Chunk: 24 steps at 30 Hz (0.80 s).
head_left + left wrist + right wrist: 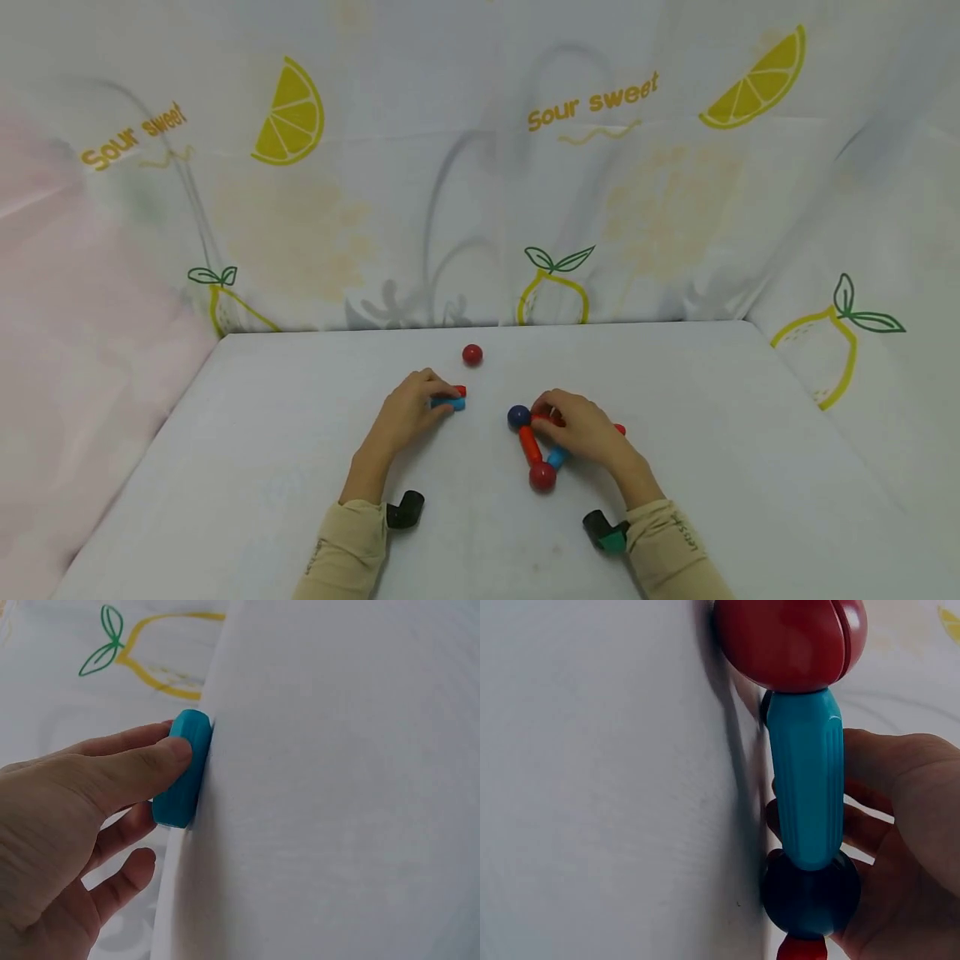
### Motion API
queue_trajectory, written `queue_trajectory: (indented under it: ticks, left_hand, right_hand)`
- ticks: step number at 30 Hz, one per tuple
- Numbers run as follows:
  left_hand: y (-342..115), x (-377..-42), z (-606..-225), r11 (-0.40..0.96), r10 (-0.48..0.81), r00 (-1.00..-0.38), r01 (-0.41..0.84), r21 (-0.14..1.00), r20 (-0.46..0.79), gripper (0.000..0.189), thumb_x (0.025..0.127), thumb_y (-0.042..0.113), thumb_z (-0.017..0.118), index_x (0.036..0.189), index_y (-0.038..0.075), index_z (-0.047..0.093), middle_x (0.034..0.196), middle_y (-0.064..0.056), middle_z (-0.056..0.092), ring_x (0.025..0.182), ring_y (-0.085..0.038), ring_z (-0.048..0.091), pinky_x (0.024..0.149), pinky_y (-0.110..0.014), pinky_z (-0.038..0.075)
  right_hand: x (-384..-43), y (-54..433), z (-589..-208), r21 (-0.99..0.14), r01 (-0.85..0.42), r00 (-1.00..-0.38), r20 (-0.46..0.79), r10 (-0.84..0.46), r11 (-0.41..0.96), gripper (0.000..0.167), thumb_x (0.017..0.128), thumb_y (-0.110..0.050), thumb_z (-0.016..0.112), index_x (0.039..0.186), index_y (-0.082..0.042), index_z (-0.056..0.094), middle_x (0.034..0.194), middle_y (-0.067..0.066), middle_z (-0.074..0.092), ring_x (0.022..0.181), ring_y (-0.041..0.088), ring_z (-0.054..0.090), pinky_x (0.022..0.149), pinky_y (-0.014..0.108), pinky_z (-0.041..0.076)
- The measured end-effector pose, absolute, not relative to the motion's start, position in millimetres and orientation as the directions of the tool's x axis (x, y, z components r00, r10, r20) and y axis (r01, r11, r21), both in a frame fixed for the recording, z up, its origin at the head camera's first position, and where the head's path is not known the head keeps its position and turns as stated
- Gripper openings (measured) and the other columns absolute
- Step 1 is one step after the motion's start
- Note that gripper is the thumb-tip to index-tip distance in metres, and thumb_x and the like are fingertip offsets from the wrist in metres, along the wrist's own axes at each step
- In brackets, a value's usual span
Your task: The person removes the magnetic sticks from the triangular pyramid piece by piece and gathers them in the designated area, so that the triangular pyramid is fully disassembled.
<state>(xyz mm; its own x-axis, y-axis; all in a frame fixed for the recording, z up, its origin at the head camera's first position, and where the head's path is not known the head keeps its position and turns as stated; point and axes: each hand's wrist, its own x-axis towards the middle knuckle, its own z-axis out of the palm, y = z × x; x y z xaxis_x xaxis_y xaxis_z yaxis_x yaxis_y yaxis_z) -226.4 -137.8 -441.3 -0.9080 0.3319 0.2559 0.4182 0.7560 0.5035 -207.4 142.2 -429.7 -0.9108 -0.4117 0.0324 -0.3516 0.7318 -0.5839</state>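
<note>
My left hand (408, 408) pinches a light blue rod (187, 780) between thumb and fingers at the tabletop. A red rod (461, 390) shows just behind it, partly hidden by the fingers. My right hand (581, 425) is over a ball-and-rod frame, its thumb and fingers gripping a red rod (539, 417) beside a dark blue ball (519, 417). Another red rod (530, 446) runs from that ball to a red ball (542, 477). From the red ball a light blue rod (808, 780) leads to a second dark ball (812, 894), hidden by the hand in the head view.
A loose red ball (472, 355) lies near the back of the white table (300, 467). One red end (620, 429) sticks out right of my right hand. Behind the table hangs a lemon-print cloth (420, 208). Black wrist cameras (405, 510) sit by both sleeves.
</note>
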Motion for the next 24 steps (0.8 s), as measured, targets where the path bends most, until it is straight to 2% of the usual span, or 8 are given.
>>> queue_trajectory:
  ticks: [4, 8, 12, 15, 20, 24]
  left_hand:
    - [-134, -229, -441, 0.763, 0.321, -0.904, 0.423, 0.488, 0.283, 0.02, 0.076, 0.014, 0.078, 0.095, 0.019, 0.073, 0.093, 0.004, 0.06, 0.09, -0.016, 0.055, 0.074, -0.031, 0.048]
    - [-120, -224, -434, 0.701, 0.351, -0.889, 0.458, 0.546, 0.294, 0.024, 0.079, 0.012, 0.076, 0.102, 0.017, 0.07, 0.095, 0.0, 0.062, 0.093, -0.017, 0.057, 0.08, -0.035, 0.05]
    - [-97, -216, -433, 0.601, 0.497, -0.843, 0.506, 0.618, 0.206, 0.032, 0.091, 0.02, 0.063, 0.122, 0.014, 0.062, 0.118, -0.003, 0.062, 0.111, -0.02, 0.056, 0.095, -0.039, 0.048]
    - [-82, -211, -438, 0.563, 0.578, -0.803, 0.52, 0.643, 0.143, 0.035, 0.096, 0.024, 0.055, 0.129, 0.014, 0.057, 0.127, -0.001, 0.059, 0.118, -0.017, 0.054, 0.1, -0.037, 0.045]
    - [-78, -208, -441, 0.543, 0.587, -0.794, 0.53, 0.652, 0.157, 0.026, 0.094, 0.015, 0.058, 0.119, 0.011, 0.062, 0.112, -0.002, 0.064, 0.099, -0.014, 0.061, 0.09, -0.03, 0.05]
    - [-83, -207, -436, 0.547, 0.586, -0.798, 0.515, 0.66, 0.137, 0.024, 0.092, 0.015, 0.062, 0.114, 0.01, 0.064, 0.105, -0.002, 0.063, 0.092, -0.015, 0.06, 0.084, -0.028, 0.051]
  right_hand:
    - [-207, 141, -429, -0.581, -0.363, -0.906, 0.039, -0.421, 0.729, 0.017, 0.088, -0.022, 0.066, 0.103, -0.014, 0.064, 0.086, -0.006, 0.059, 0.077, 0.009, 0.051, 0.069, 0.024, 0.045]
    - [-208, 139, -433, -0.582, -0.392, -0.892, 0.052, -0.448, 0.713, 0.016, 0.089, -0.022, 0.065, 0.103, -0.014, 0.063, 0.087, -0.006, 0.059, 0.078, 0.008, 0.051, 0.069, 0.022, 0.045]
    - [-208, 135, -435, -0.585, -0.439, -0.866, 0.075, -0.494, 0.682, 0.016, 0.09, -0.021, 0.065, 0.103, -0.013, 0.063, 0.09, -0.005, 0.061, 0.079, 0.008, 0.053, 0.07, 0.022, 0.047]
    - [-207, 134, -436, -0.589, -0.456, -0.859, 0.095, -0.503, 0.668, 0.015, 0.089, -0.019, 0.065, 0.103, -0.012, 0.063, 0.092, -0.004, 0.062, 0.08, 0.008, 0.054, 0.072, 0.022, 0.048]
    - [-205, 134, -436, -0.595, -0.427, -0.878, 0.093, -0.469, 0.681, 0.015, 0.089, -0.019, 0.065, 0.103, -0.013, 0.062, 0.092, -0.004, 0.062, 0.08, 0.008, 0.054, 0.073, 0.023, 0.048]
    - [-207, 139, -434, -0.583, -0.353, -0.921, 0.077, -0.382, 0.732, 0.016, 0.088, -0.02, 0.066, 0.103, -0.015, 0.062, 0.09, -0.006, 0.059, 0.078, 0.008, 0.053, 0.073, 0.026, 0.048]
